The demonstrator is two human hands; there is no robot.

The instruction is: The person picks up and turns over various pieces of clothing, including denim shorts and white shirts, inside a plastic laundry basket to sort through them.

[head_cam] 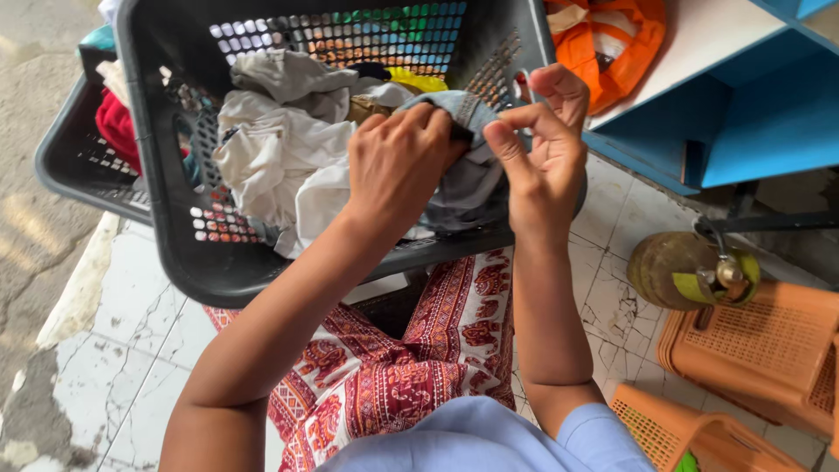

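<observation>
From my remote seat I see both hands meeting over the dark grey perforated plastic laundry basket [166, 175] that fills the upper centre of the frame. The left hand [398, 162] is curled shut, knuckles up, gripping a crumpled grey-blue cloth garment [468, 179] that hangs over the basket's near right rim. The right hand [542, 153] pinches the same garment's upper edge between thumb and forefinger, its other fingers loosely spread above. Just left of the garment, inside the basket, lies a heap of creased white cloth [271, 149], with a scrap of yellow fabric [415, 81] behind it. A second grey basket [74, 149] sits at the upper left, holding something red [118, 127], probably clothing, though it is mostly hidden. Below the hands, at bottom centre, I see red patterned trousers [402, 367] on the person's lap. At the right edge a blue painted shelf [743, 114] stands above an olive round gas cylinder [673, 267] and stacked orange plastic crates [760, 341] on the cracked white tiled floor [131, 323].
</observation>
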